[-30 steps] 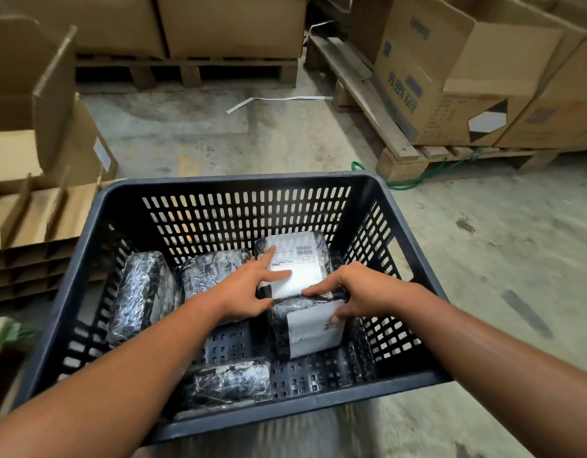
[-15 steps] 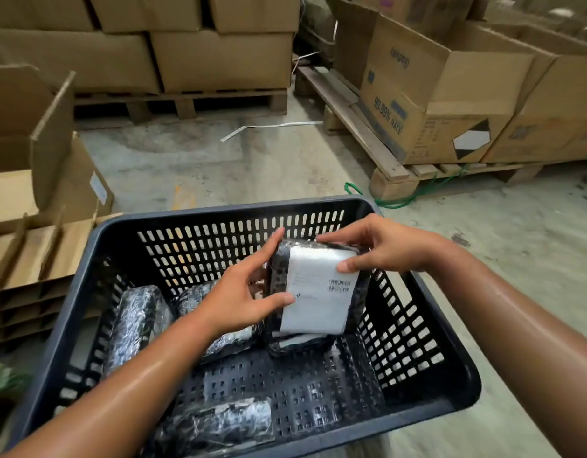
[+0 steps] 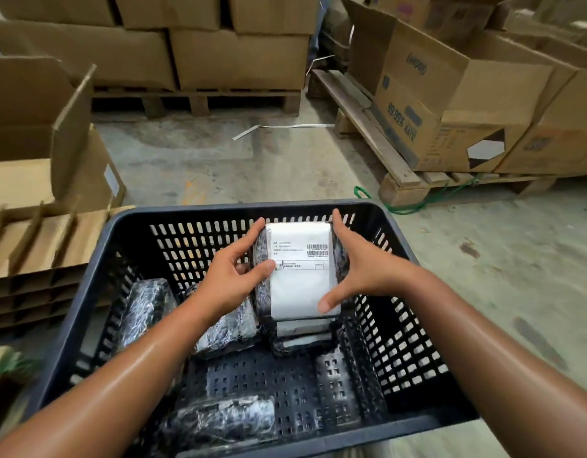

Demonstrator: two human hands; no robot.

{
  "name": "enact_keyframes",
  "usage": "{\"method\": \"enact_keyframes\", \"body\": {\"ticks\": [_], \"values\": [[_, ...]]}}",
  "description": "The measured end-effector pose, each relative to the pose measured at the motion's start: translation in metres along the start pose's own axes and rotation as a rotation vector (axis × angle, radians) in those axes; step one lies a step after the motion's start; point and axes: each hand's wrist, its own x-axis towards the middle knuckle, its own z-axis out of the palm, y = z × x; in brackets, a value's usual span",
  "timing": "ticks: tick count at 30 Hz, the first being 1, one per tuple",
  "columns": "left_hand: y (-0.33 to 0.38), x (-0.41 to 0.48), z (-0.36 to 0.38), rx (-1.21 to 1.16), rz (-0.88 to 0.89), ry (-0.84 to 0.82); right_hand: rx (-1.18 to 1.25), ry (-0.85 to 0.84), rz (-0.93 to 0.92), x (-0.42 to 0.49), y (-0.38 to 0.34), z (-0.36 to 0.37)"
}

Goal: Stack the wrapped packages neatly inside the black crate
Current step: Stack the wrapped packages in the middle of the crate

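evidently the placing step was in hand; the left hand [image 3: 231, 280] and the right hand [image 3: 358, 269] clasped the black film-wrapped package with a white shipping label [image 3: 300, 269] by its two long sides, fingers curled on its edges, thumbs on the label; it hung label-up over the labelled package stack [image 3: 302, 332] at the far right of the black perforated plastic crate [image 3: 414, 345]; other glossy wrapped packages [image 3: 143, 309] lay to the left and near the front wall; the next move, i judged, called for lowering it squarely, edges matched, before letting go.
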Motion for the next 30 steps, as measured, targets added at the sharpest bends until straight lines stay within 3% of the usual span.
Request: {"method": "enact_keyframes", "body": {"ticks": [6,11,19,30], "values": [[-0.008,0.000,0.003,0.145,-0.112,-0.004,-0.146,0.014,0.010,0.010,0.008,0.029],[-0.020,-0.003,0.017,0.542,-0.185,-0.216,-0.148,0.008,0.033,0.018,0.021,0.027],[-0.044,0.006,0.010,0.687,-0.223,-0.353,-0.098,-0.004,0.048,0.035,0.027,0.031],[-0.060,0.016,0.006,0.740,-0.168,-0.310,-0.026,-0.056,0.120,0.043,0.038,0.029]]}}
